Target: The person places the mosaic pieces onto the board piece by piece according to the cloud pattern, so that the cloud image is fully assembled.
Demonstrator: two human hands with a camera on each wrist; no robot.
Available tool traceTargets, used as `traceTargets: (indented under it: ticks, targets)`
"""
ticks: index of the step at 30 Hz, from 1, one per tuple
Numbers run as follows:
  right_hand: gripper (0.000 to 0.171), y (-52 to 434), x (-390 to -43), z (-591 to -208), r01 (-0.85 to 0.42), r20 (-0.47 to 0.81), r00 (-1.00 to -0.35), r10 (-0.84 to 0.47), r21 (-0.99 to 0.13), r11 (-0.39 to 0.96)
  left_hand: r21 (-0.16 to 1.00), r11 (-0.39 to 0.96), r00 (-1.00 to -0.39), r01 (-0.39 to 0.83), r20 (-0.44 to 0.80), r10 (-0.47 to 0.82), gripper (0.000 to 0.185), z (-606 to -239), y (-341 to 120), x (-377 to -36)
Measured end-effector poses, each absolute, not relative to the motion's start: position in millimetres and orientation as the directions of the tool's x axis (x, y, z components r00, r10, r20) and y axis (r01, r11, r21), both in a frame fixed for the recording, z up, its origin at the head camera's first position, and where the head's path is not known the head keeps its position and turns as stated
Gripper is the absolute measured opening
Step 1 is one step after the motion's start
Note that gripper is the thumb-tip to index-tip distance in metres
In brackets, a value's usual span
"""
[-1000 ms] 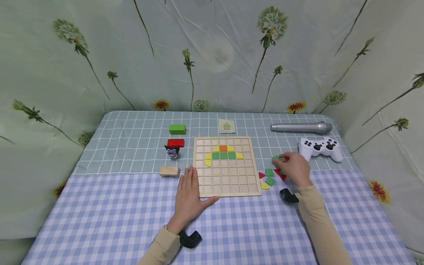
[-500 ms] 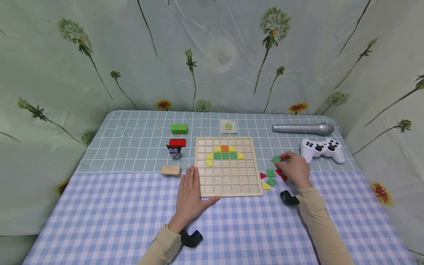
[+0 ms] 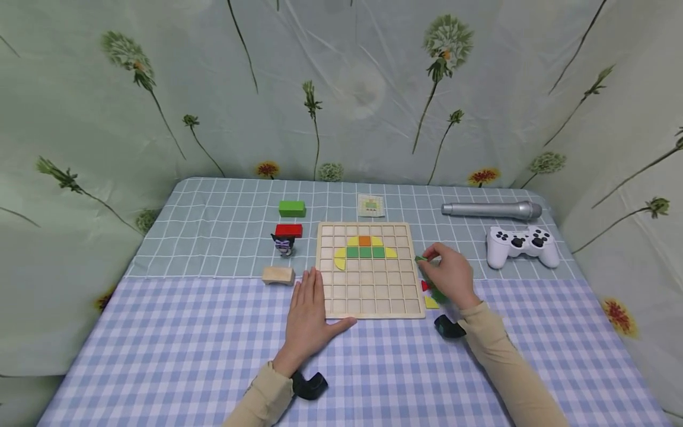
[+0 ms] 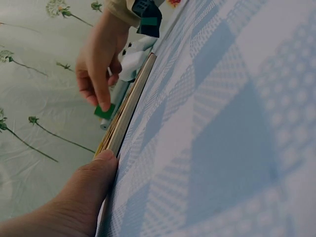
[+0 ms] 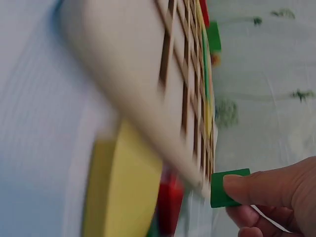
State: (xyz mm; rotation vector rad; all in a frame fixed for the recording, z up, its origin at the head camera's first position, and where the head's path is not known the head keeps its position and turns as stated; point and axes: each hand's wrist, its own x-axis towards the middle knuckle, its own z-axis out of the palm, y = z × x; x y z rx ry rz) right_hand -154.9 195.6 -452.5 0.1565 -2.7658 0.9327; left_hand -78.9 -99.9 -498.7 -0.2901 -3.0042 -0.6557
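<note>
A table draped in a cloth, blue-and-white gingham in the lower half of the head view and pale green windowpane check further back, fills the frame below a floral backdrop; at its centre lies a square wooden grid board, with yellow, orange and green tiles seated in its upper rows; the left hand lies flat with straight fingers at the board's lower left corner, its thumb along the bottom edge, and the left wrist view shows the thumb pressed against the board's side; the right hand hovers at the board's right edge, right of centre in the frame, pinching a small green square tile between thumb and forefinger; the right wrist view shows this tile held at one edge, just beside the board's rim and off the cloth; under that hand a few loose tiles lie on the cloth, red and yellow ones showing; to the upper right rest a white game controller and, behind it, a silver microphone; left of the board sit a green rectangular block, a red rectangular block, a small dark cat figurine and a plain wooden arch block; a small pattern card lies just above the board
</note>
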Motion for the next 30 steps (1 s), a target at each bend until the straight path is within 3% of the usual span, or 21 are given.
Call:
traceTargets:
  ticks: [14,30]
  targets:
    - [0.01,121,-164,-453,-0.338,0.188,-0.937,-0.295,-0.702,0.627,0.393,0.897,-0.979,0.204,0.109,0.174,0.12,-500,-100,-79]
    - [0.008,88,-177,-456,-0.317,0.129,-0.938,-0.321,-0.693,0.648,0.386,0.9,-0.978,0.204,0.108,0.176,0.119,-498,-100,-79]
